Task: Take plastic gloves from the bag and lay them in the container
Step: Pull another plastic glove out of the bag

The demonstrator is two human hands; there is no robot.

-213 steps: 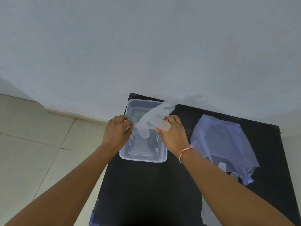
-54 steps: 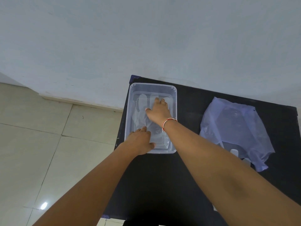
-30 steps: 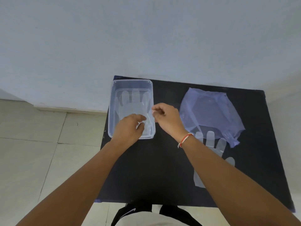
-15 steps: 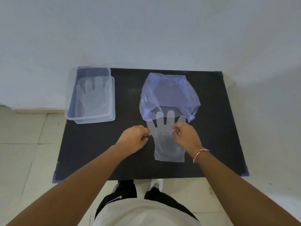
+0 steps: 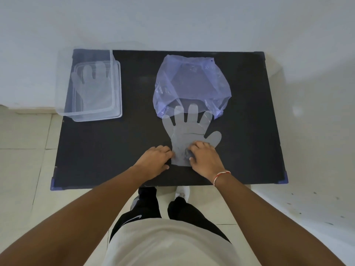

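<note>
A clear plastic glove (image 5: pixel 189 133) lies flat on the black table (image 5: pixel 115 146), its fingertips still at the mouth of the purple plastic bag (image 5: pixel 192 83). My left hand (image 5: pixel 155 160) pinches the glove's cuff at its left edge. My right hand (image 5: pixel 205 158) grips the cuff from the right, fingers curled onto the plastic. At the table's far left stands the clear container (image 5: pixel 63 89), and another glove (image 5: pixel 94 87) lies spread inside it.
A white wall rises right behind the table. Tiled floor lies to the left and in front. My legs and a white shoe (image 5: pixel 182 192) stand at the table's near edge. Purple corner caps (image 5: pixel 283 179) mark the front corners.
Both hands left the container, where a glove now lies flat, and moved right to the second glove. They have drawn it toward me, so more of it lies outside the bag.
</note>
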